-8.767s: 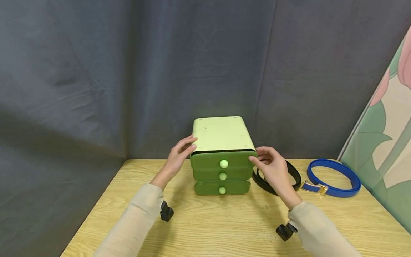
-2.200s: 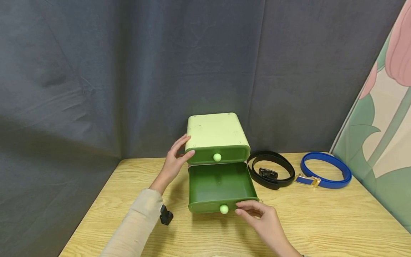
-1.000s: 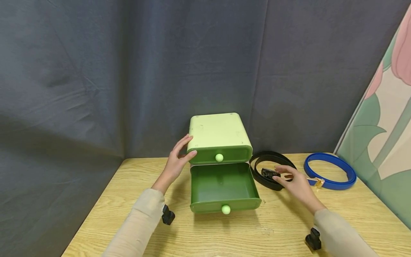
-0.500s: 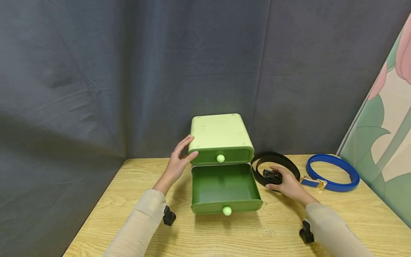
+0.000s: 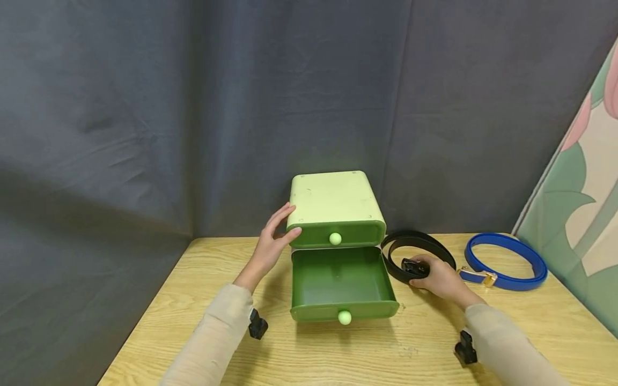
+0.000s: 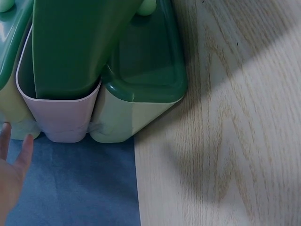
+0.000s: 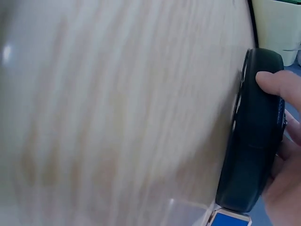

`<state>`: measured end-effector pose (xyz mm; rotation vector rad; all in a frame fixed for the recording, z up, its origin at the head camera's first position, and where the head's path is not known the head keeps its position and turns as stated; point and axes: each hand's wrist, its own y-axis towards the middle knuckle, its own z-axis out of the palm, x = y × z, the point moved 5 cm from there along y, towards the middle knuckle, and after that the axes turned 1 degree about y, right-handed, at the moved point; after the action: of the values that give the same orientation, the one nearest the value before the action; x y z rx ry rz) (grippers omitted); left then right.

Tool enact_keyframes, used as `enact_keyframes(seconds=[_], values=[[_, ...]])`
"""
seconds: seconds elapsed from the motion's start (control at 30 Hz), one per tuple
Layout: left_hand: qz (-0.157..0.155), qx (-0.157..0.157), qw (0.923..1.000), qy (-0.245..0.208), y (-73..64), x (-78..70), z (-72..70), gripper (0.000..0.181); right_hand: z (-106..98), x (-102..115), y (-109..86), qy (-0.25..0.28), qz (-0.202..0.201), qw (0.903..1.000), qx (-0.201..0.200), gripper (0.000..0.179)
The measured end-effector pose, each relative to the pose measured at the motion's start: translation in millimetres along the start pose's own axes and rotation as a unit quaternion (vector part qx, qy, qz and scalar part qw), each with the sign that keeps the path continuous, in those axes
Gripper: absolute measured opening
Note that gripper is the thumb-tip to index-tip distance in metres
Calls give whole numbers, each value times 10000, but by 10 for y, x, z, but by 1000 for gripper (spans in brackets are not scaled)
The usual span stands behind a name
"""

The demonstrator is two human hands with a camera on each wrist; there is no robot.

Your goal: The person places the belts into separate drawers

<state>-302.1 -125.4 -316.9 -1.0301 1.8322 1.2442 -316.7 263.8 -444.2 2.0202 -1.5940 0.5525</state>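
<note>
On tabletop (image 5: 367, 356), right of cabinet (image 5: 335, 198): black belt (image 7: 252, 134), pinched at coil's near side between thumb and fingers of right grip (image 5: 441, 280). Against cabinet's left corner: left grip (image 5: 269, 246), fingers extended.

From the head camera, the right hand (image 5: 439, 280) partly covers the buckle (image 5: 412, 266) of the black belt (image 7: 251, 146), and the open middle drawer (image 5: 318, 313) hides the bottom drawer (image 6: 150, 56). The right wrist view cuts that hand off at 4 o'clock, the blue belt (image 7: 230, 220) at 5 and the cabinet (image 7: 277, 33) at 2; toward 9 o'clock the table (image 7: 94, 117) smears (its grain barely reads). Where the hidden fingertips lie, I can't fairly say. The left wrist view crops the left hand (image 6: 10, 176) at 8 o'clock, the cabinet at 11.
</note>
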Motion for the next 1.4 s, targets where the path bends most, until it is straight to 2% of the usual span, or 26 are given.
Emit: enact_keyframes(seconds=[0.2, 0.47, 0.67, 1.17, 1.4], values=[[-61, 35, 10000, 21, 14, 16, 8, 57, -37, -2, -30, -100, -61, 9999, -31, 57], [18, 26, 10000, 1, 9, 13, 20, 56, -85, 54, -138, 216, -89, 9997, -106, 60], [3, -13, 10000, -2, 3, 12, 22, 56, -204, 157, -226, 432, -68, 9986, -291, 59], [38, -48, 10000, -15, -6, 5, 24, 56, -468, 356, -521, 510, -143, 9958, -742, 55], [24, -84, 10000, -5, -12, -6, 19, 56, -534, 443, -682, 809, -2, 9946, -646, 57]])
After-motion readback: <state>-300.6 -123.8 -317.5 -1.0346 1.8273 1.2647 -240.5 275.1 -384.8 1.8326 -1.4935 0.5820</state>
